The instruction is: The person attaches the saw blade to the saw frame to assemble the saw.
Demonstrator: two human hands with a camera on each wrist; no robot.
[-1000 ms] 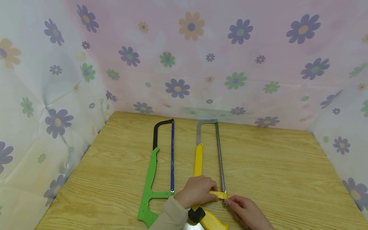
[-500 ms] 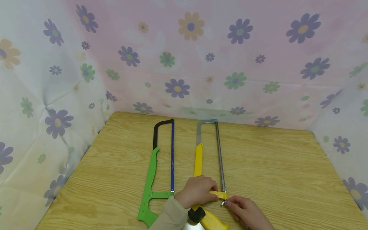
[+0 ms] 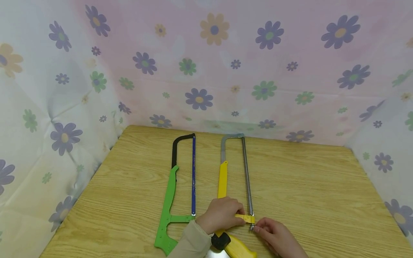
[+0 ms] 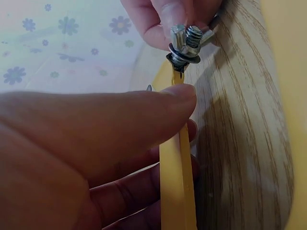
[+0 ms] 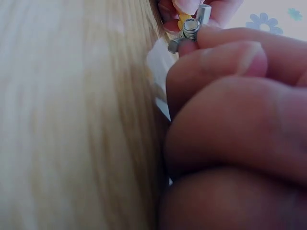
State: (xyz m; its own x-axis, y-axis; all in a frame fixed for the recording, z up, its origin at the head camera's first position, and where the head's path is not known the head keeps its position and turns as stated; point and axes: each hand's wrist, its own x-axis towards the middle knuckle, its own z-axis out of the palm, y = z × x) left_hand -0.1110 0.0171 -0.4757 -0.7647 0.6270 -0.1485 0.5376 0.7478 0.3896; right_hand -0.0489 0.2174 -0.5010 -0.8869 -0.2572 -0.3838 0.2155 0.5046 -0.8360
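A yellow hacksaw (image 3: pixel 223 179) with a grey metal front frame lies on the table, its dark grey blade (image 3: pixel 246 175) on the right side. My left hand (image 3: pixel 221 215) grips its yellow crosspiece (image 4: pixel 175 167), thumb on one side and fingers on the other. At the end of that crosspiece sits a metal wing nut (image 4: pixel 184 43) on a threaded bolt. My right hand (image 3: pixel 279 236) pinches this wing nut between thumb and forefinger; the remaining fingers are curled in the right wrist view. Part of the saw's handle is hidden under my left hand and sleeve.
To the left lies a green hacksaw (image 3: pixel 169 193) with a black front frame and a blue blade (image 3: pixel 193 175). The wooden table (image 3: pixel 306 179) meets flowered cloth walls (image 3: pixel 238 71) behind and at both sides. A black part (image 3: pixel 221 241) sits by the yellow handle.
The wing nut has turned, and the fingers of my right hand have shifted slightly around it. My left hand and both saws stay where they were.
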